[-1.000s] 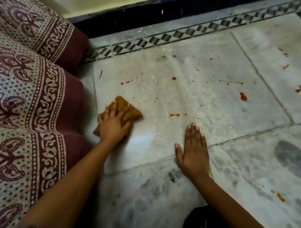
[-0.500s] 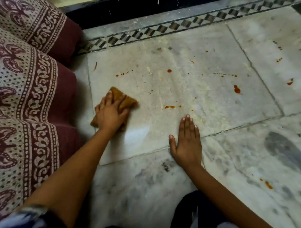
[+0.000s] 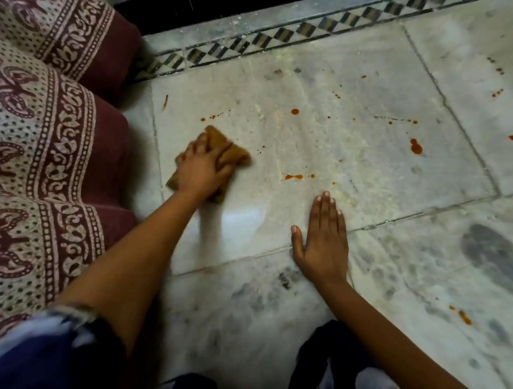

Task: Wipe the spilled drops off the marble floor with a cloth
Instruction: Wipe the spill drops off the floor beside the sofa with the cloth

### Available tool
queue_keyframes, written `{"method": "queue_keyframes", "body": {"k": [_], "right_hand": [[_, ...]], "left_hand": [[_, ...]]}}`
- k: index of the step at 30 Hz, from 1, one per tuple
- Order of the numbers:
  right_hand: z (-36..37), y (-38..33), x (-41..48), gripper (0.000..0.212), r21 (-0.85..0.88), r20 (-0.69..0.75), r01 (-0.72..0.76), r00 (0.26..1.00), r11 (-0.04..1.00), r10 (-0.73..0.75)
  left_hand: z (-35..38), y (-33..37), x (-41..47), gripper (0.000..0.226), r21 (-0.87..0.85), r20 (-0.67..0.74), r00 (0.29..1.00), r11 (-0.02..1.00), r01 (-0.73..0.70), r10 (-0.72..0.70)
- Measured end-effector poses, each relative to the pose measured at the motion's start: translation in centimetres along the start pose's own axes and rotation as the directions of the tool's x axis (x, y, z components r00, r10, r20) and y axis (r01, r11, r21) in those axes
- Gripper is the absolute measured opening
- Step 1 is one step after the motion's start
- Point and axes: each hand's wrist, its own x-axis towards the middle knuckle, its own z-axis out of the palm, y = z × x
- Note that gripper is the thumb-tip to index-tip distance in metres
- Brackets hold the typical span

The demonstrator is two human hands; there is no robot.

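My left hand (image 3: 202, 170) presses a folded brown cloth (image 3: 233, 154) flat on the marble floor (image 3: 349, 150), near the left edge of a pale slab. Orange-red drops are scattered over the slab: a small row (image 3: 210, 118) just beyond the cloth, a round drop (image 3: 295, 111), a smear (image 3: 294, 177) to the right of the cloth, and a larger blot (image 3: 416, 147) further right. My right hand (image 3: 324, 241) lies flat on the floor with fingers together, holding nothing, just short of the smear. A wet sheen (image 3: 241, 221) shows on the marble between my hands.
Maroon and cream patterned cushions (image 3: 38, 149) run along the left, close to the cloth. A chequered tile border (image 3: 302, 32) and a dark skirting lie at the far side. More drops sit on the right slab (image 3: 497, 92) and near my right arm (image 3: 464, 318).
My left hand has slid the cloth a little forward and to the right over the slab. My right hand stays planted on the floor.
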Motion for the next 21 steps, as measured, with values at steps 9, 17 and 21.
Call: {"method": "queue_keyframes", "body": {"k": [9,17,21], "right_hand": [[-0.1,-0.1,0.1,0.071,0.015,-0.011,-0.008,1.000,1.000,0.009],[-0.3,-0.2,-0.1,0.070,0.021,0.041,-0.031,0.999,0.999,0.030],[-0.8,0.0,0.0,0.069,0.054,0.044,-0.020,0.999,0.998,0.018]], "left_hand": [[2.2,2.0,-5.6,0.065,0.042,0.061,0.916,0.915,-0.400,0.398],[-0.9,1.7,2.5,0.056,-0.029,0.147,0.982,0.993,-0.116,0.119],[-0.5,4.6,3.7,0.057,-0.078,0.163,0.973,0.986,-0.150,0.161]]}}
